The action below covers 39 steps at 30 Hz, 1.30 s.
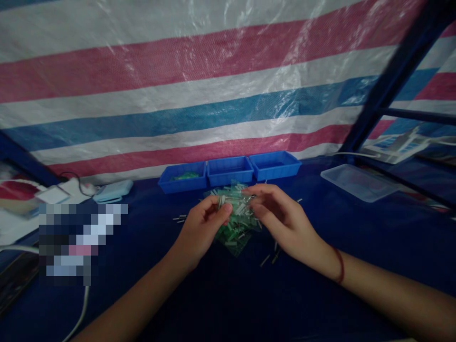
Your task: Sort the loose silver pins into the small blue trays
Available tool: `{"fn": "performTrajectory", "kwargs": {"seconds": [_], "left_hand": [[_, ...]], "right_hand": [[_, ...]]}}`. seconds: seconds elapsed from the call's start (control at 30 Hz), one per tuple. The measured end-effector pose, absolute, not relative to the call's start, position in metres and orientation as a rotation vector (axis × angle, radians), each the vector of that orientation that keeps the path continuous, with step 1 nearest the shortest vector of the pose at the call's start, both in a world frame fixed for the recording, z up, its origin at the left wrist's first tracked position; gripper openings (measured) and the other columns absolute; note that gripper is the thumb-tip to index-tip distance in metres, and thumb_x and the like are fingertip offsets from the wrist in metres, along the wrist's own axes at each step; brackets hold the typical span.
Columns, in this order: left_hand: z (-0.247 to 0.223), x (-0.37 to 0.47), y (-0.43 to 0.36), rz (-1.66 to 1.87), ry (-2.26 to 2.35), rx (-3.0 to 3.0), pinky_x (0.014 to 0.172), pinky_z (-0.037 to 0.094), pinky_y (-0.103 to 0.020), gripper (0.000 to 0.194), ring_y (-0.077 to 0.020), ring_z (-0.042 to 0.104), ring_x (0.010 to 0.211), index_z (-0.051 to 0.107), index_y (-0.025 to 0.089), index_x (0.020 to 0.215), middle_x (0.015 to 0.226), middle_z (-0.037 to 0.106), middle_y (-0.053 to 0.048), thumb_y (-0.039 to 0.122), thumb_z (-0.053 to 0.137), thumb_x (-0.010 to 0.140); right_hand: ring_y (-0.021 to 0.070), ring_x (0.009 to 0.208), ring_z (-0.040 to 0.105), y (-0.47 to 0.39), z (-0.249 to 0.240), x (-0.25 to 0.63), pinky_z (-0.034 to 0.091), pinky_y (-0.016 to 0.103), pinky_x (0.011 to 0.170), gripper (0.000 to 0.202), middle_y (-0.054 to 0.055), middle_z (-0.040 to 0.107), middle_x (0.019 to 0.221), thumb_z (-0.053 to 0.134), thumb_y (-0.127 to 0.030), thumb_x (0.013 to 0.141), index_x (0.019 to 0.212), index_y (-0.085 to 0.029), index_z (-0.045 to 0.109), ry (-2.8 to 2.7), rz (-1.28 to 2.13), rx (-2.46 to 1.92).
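A heap of small, clear greenish plastic bags [233, 242] and slim silver metal pins lies on the dark blue table. My left hand [201, 228] is closed at the heap's left side, thumb pressed against the fingers. Something small and pale shows at its fingertips, too unclear to name. Over the right side of the heap, my right hand [285, 221] has its thumb and forefinger apart, with nothing visibly held; its other fingers are partly hidden. Loose pins [265, 260] lie just in front of the heap, and a few more lie left of it.
Three blue bins stand in a row behind the heap: the left bin [183, 185] holds greenish pieces, beside the middle bin [230, 178] and right bin [276, 168]. A clear plastic lid [356, 183] lies right. A light blue pouch [113, 191] and cables are left.
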<state>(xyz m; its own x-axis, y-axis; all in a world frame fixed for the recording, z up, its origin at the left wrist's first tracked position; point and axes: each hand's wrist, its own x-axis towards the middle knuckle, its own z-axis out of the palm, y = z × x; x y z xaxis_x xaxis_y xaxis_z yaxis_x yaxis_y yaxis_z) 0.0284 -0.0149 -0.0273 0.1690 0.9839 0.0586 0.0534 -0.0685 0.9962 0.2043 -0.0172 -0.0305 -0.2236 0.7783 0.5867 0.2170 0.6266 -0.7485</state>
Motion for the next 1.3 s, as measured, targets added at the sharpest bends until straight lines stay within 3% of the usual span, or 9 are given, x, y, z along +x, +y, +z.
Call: {"fn": "performTrajectory", "kwargs": {"seconds": [0.1, 0.23, 0.37, 0.5, 0.6, 0.73, 0.9, 1.13, 1.3], "left_hand": [[-0.028, 0.027, -0.014, 1.102, 1.098, 1.484, 0.059, 0.04, -0.023, 0.021, -0.0114, 0.053, 0.063, 0.059, 0.016, 0.083, 0.07, 0.057, 0.001, 0.036, 0.059, 0.08], [-0.024, 0.026, -0.015, 0.971, 1.104, 1.776, 0.06, 0.04, -0.022, 0.019, -0.0114, 0.052, 0.063, 0.058, 0.016, 0.077, 0.069, 0.056, 0.002, 0.034, 0.056, 0.082], [-0.017, 0.016, -0.002, 0.948, 1.155, 1.986, 0.058, 0.041, -0.022, 0.019, -0.0125, 0.053, 0.061, 0.06, 0.017, 0.076, 0.066, 0.058, 0.002, 0.034, 0.055, 0.082], [-0.007, -0.014, 0.041, 1.341, 1.465, 1.977, 0.068, 0.045, -0.028, 0.028, -0.0181, 0.06, 0.072, 0.062, 0.015, 0.09, 0.077, 0.064, -0.004, 0.039, 0.05, 0.082], [-0.002, -0.039, 0.073, 1.176, 1.86, 2.126, 0.079, 0.045, -0.037, 0.04, -0.0258, 0.06, 0.087, 0.059, 0.014, 0.11, 0.09, 0.067, -0.009, 0.042, 0.048, 0.083], [-0.008, -0.046, 0.079, 0.949, 2.263, 2.453, 0.09, 0.036, -0.053, 0.058, -0.039, 0.042, 0.115, 0.047, 0.013, 0.128, 0.123, 0.053, -0.02, 0.044, 0.054, 0.08], [-0.018, -0.025, 0.043, 0.87, 1.696, 2.798, 0.091, 0.038, -0.042, 0.027, -0.0257, 0.052, 0.103, 0.062, 0.019, 0.105, 0.106, 0.061, -0.009, 0.032, 0.048, 0.087], [-0.006, -0.014, 0.002, 0.468, 1.016, 2.879, 0.089, 0.037, -0.037, 0.019, -0.0197, 0.053, 0.1, 0.063, 0.022, 0.101, 0.105, 0.061, -0.005, 0.023, 0.052, 0.086], [-0.008, -0.007, -0.001, 0.5, 0.931, 2.789, 0.091, 0.037, -0.038, 0.031, -0.0225, 0.053, 0.101, 0.06, 0.022, 0.105, 0.107, 0.061, -0.007, 0.038, 0.06, 0.079]], "right_hand": [[0.0122, 0.066, 0.059, -0.014, -0.035, 0.201, 0.05, 0.026, 0.059, 0.019, 0.0, 0.061, 0.077, 0.055, -0.023, 0.083, 0.102, -0.019, 0.054, -1.731, 0.941, -0.795], [0.0106, 0.057, 0.053, -0.012, -0.036, 0.202, 0.044, 0.024, 0.051, 0.015, -0.002, 0.055, 0.062, 0.056, -0.028, 0.082, 0.071, -0.017, 0.056, -1.794, 0.923, -0.853], [0.0097, 0.054, 0.05, -0.012, -0.035, 0.202, 0.041, 0.024, 0.049, 0.013, -0.002, 0.055, 0.062, 0.057, -0.028, 0.081, 0.078, -0.016, 0.06, -1.784, 0.842, -0.896], [0.01, 0.056, 0.052, -0.011, -0.035, 0.202, 0.043, 0.025, 0.051, 0.023, 0.0, 0.058, 0.072, 0.052, -0.03, 0.083, 0.101, -0.016, 0.059, -1.67, 0.844, -0.944], [0.0102, 0.056, 0.052, -0.012, -0.034, 0.203, 0.042, 0.025, 0.051, 0.017, 0.0, 0.057, 0.068, 0.049, -0.026, 0.085, 0.092, -0.016, 0.061, -1.777, 0.772, -0.951], [0.0133, 0.069, 0.054, -0.016, -0.034, 0.203, 0.044, 0.028, 0.064, 0.012, 0.002, 0.06, 0.073, 0.052, -0.023, 0.083, 0.08, -0.017, 0.062, -2.243, 0.477, -0.878], [0.0211, 0.081, 0.052, -0.019, -0.04, 0.198, 0.044, 0.036, 0.072, 0.032, 0.007, 0.06, 0.086, 0.065, -0.045, 0.074, 0.085, -0.014, 0.062, -2.595, -0.011, -0.875], [0.0179, 0.076, 0.05, -0.023, -0.041, 0.196, 0.041, 0.031, 0.066, 0.009, 0.005, 0.059, 0.08, 0.058, -0.023, 0.081, 0.074, -0.017, 0.06, -2.603, -0.22, -0.774], [0.0173, 0.081, 0.052, -0.021, -0.036, 0.202, 0.042, 0.032, 0.073, 0.013, 0.006, 0.058, 0.084, 0.05, -0.018, 0.085, 0.08, -0.015, 0.062, -2.318, 0.058, -0.794]]}}
